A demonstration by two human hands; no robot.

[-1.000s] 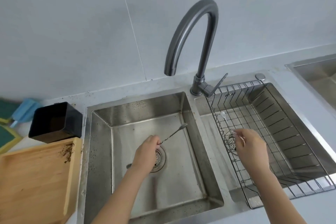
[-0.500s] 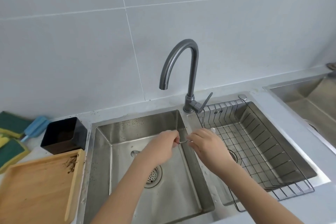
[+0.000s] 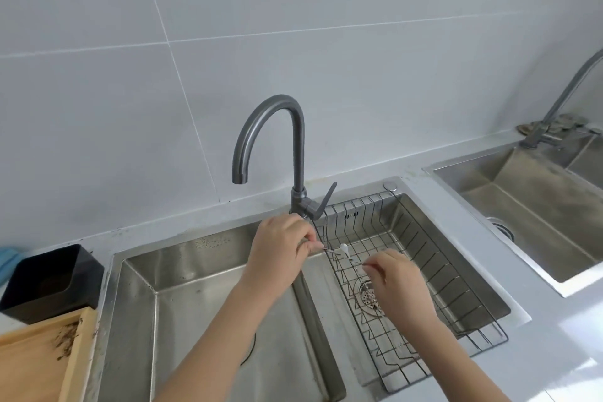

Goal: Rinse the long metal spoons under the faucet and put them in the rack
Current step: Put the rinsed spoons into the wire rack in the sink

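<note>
spoon (image 3: 342,253) | pinched by left hand (image 3: 280,248), right hand (image 3: 396,274) | over rack (image 3: 456,290) | faucet (image 3: 277,147) behind

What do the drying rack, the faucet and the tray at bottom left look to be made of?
Drying rack: thin dark wire, probably coated or stainless steel; an open grid with the basin showing through.
Faucet: metal with a brushed grey finish; dull streaked highlights along the curve.
Tray: light wood, possibly bamboo; pale tan with visible grain, looks matte.
</note>
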